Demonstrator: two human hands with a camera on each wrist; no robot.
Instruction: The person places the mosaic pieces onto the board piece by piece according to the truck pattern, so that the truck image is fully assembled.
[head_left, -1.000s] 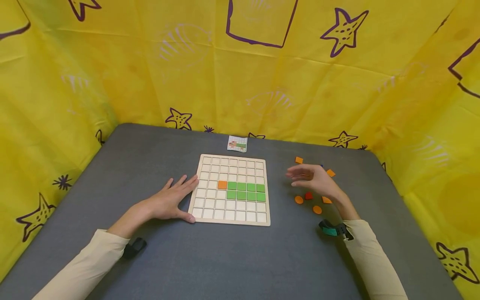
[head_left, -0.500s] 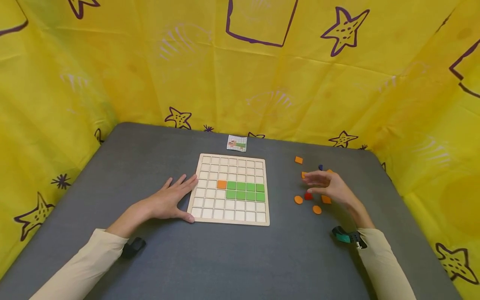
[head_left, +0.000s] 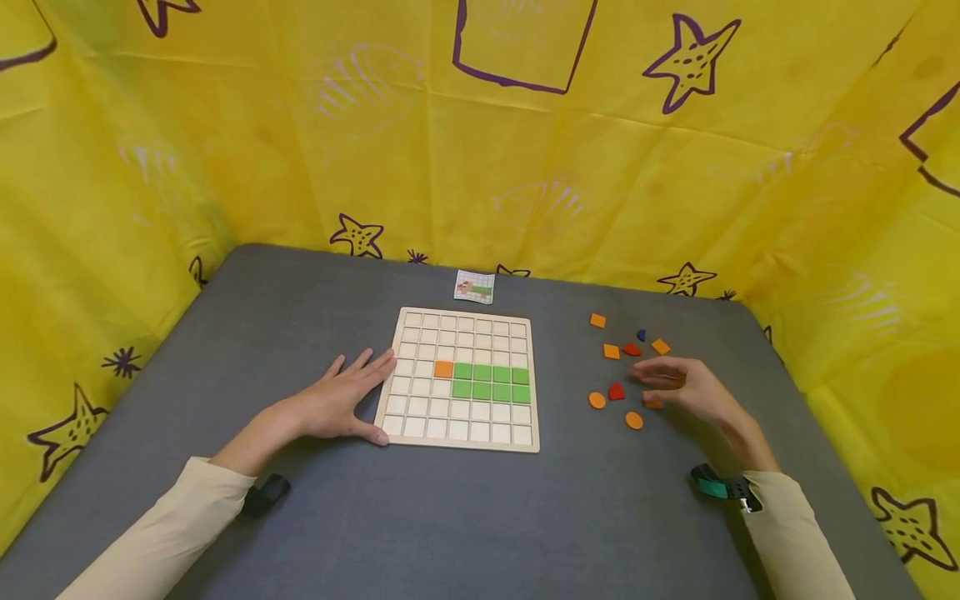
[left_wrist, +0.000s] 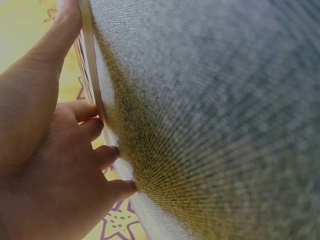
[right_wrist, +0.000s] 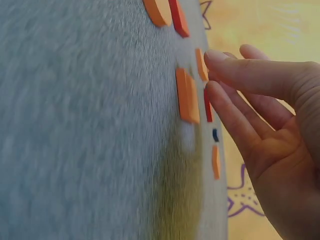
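- Left hand: fingers spread, holding nothing; thumb and fingertips touch the left edge of the grid board. Judgement: light contact there should keep the board from sliding.
- Right hand: fingers loosely bent, gap between thumb and fingertips, no piece seen in it. Thumb partly hides an orange piece; cannot tell whether they touch.
- Technique (judgement): pieces look thin and lie flat on the surface. Best to pinch one by opposite edges, fingertips low, then lift straight up so its neighbours stay put.
- Grid board: flat, between the hands; eight green tiles in two rows, one orange tile left of the upper row.
- Farther right: red piece, then small blue piece.
- Picture card: beyond the board, near the far edge.
- Versus half a second ago: right hand has shifted rightward and nearer the person, uncovering the red piece. Left hand, board and seated tiles look unchanged.
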